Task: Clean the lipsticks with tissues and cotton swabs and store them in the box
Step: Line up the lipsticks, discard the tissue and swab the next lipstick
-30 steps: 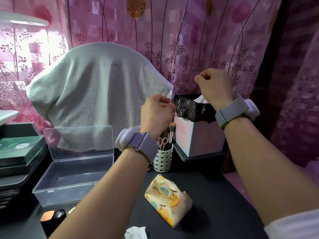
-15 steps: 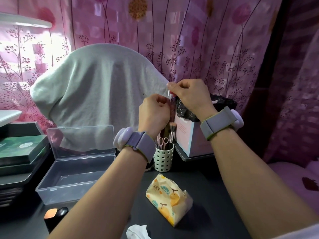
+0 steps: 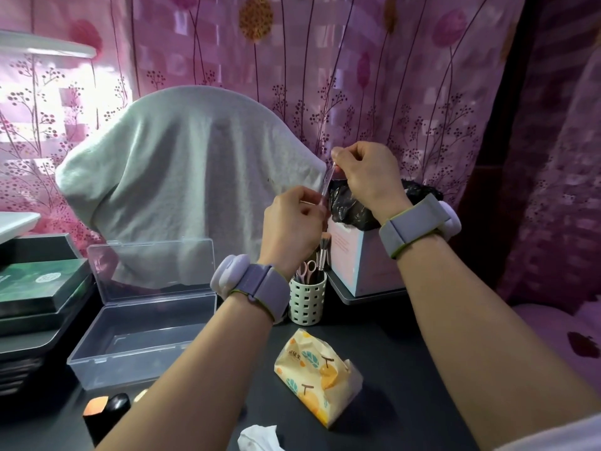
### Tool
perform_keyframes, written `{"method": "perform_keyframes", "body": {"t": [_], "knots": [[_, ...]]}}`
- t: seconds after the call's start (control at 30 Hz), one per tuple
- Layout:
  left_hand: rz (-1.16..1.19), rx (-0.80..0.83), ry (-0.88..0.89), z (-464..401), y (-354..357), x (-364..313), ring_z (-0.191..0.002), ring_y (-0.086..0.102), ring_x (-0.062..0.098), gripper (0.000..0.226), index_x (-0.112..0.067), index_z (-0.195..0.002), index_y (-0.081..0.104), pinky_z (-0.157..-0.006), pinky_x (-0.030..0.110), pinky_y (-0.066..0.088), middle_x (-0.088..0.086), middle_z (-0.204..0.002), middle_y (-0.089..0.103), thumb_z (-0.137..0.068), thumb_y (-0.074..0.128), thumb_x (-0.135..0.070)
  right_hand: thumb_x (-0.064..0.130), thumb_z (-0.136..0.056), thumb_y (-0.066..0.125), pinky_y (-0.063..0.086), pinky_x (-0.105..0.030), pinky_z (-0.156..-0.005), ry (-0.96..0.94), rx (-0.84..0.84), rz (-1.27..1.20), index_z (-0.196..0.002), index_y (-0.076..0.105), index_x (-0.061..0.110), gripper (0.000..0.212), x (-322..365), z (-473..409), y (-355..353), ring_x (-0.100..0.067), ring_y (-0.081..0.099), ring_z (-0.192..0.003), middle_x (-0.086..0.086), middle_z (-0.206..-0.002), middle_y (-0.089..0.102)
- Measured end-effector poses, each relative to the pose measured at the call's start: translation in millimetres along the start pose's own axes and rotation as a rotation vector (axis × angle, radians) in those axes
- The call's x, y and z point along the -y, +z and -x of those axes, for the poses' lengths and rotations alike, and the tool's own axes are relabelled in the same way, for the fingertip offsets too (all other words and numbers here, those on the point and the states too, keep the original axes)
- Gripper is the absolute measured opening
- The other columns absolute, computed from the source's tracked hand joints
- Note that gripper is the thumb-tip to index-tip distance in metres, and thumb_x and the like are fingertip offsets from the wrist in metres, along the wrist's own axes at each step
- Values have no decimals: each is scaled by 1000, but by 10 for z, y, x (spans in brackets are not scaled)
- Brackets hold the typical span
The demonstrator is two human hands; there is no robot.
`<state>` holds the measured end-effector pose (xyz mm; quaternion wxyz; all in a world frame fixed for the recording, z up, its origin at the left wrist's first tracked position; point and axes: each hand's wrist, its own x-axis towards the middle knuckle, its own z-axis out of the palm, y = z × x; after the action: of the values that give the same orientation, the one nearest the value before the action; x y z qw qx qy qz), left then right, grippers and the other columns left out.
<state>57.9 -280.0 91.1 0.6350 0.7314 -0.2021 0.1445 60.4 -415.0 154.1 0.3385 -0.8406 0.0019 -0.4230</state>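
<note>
**Two-Hand Hold on a Slender Clear Piece**

Both hands pinch one slender clear piece between them, raised at the far centre of the scene. We cannot tell whether it is a lipstick part or a swab wrapper.

Head view:
- Our right hand pinches the upper end with fingers curled.
- Our left hand grips the lower end, knuckles toward us.
- The long axis runs near upright, tilted slightly right at the top.
- The black-lined bin sits just behind and below the grip.

A dark lipstick lies at the near left edge, just near of the open clear box. The tissue pack lies near centre; a crumpled tissue lies nearer still. We judge the left hand closer to the lipstick and box.
</note>
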Motion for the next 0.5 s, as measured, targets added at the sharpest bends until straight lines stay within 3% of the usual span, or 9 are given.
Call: {"method": "perform_keyframes", "body": {"t": [0.13,0.3,0.5], "knots": [[-40,14,31,60,28,39,-66,73,14,14,-17,-90,68,-73,43,62,-1,-71,76,-89,62,-5,34,-99,54,49,-47,-77,25,-52,-7,-85,69,-6,45,-38,-35,-51,-40,60,-81,-17,-75,64],[-86,36,-26,56,39,118,-73,73,13,18,-20,-87,69,-76,43,62,-7,-69,75,-86,62,-4,35,-100,52,44,-35,-76,87,-162,-31,-89,67,11,31,-74,-101,-143,-24,58,-84,1,-79,61],[-97,-42,-25,-174,118,9,-81,72,20,7,-26,-80,70,-80,41,60,-5,-76,75,-84,69,-20,37,-100,52,43,-33,-75,71,-250,-76,-96,69,7,35,-86,-146,-202,-21,58,-83,2,-82,62]]}}
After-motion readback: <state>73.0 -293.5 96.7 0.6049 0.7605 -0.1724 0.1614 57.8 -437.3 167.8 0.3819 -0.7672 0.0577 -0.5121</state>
